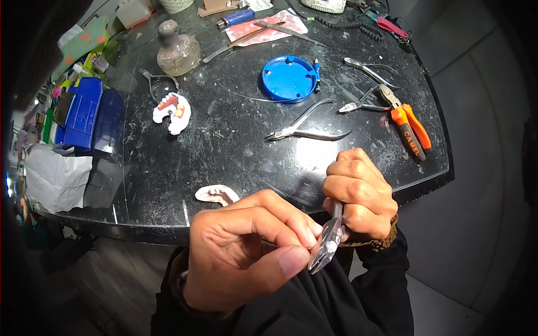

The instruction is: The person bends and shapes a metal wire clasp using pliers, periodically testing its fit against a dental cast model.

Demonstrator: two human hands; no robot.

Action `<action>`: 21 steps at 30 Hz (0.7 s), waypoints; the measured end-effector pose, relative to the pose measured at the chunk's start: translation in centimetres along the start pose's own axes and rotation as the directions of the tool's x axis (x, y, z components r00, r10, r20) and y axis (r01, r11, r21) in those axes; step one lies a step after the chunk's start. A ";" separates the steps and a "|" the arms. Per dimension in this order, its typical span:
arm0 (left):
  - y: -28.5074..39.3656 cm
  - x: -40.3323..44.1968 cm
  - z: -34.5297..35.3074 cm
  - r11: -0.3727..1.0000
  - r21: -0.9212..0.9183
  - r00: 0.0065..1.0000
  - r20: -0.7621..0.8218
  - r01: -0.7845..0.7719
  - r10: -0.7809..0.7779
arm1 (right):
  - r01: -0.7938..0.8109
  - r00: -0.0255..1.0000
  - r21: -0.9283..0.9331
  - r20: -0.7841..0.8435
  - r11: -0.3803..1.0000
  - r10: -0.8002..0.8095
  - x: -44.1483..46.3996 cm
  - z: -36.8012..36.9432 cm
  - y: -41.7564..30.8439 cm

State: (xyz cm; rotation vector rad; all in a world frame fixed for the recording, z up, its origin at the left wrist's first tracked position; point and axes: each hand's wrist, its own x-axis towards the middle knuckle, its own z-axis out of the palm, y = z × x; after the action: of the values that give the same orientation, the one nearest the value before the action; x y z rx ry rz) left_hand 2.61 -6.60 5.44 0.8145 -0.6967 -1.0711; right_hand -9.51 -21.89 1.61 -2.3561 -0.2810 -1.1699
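My right hand is closed around the handles of metal pliers, whose jaws point down and toward me, over my lap. Beside those jaws, my left hand pinches thumb against fingers; whatever lies in the pinch is too small or hidden to make out. Just beyond my left hand, a pale plaster dental model rests at the table's front edge, partly covered by my fingers. Farther off stands another white dental model with red and yellowish parts.
Several hand tools lie on the black table: silver pliers, orange-handled cutters and smaller pliers. A blue round case has thin wire beside it. A glass bottle and blue box stand left.
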 end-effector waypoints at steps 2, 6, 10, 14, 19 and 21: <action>0.0 0.0 -0.1 1.000 0.011 1.000 0.008 -0.004 0.004 | 0.004 1.000 -0.006 0.007 1.000 -0.004 -0.1 -0.1 0.0; 0.0 0.1 -0.3 1.000 0.021 1.000 0.027 -0.006 0.006 | 0.006 1.000 -0.017 0.004 1.000 -0.006 -0.1 0.0 0.0; 0.1 0.1 -0.2 0.999 -0.013 0.999 0.015 0.046 -0.046 | 0.017 1.000 -0.022 0.003 1.000 -0.017 -0.1 0.0 0.1; 0.2 0.1 -0.2 0.997 -0.025 0.997 0.037 0.072 -0.071 | 0.039 0.999 -0.028 0.003 0.999 -0.039 -0.1 -0.1 0.1; 0.3 0.0 -0.2 0.989 -0.081 0.992 0.051 0.123 -0.119 | 0.025 1.000 -0.010 0.011 1.000 -0.025 -0.3 -0.2 0.0; 0.3 0.1 -0.2 0.995 -0.052 0.996 0.035 0.087 -0.085 | 0.002 0.999 -0.033 0.038 0.999 0.000 -0.2 -0.4 -0.2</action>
State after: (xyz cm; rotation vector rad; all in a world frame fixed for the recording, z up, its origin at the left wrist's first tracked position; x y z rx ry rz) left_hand 2.94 -6.54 5.63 0.7884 -0.6627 -1.1785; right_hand -9.96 -21.91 1.71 -2.4092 -0.2782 -1.1391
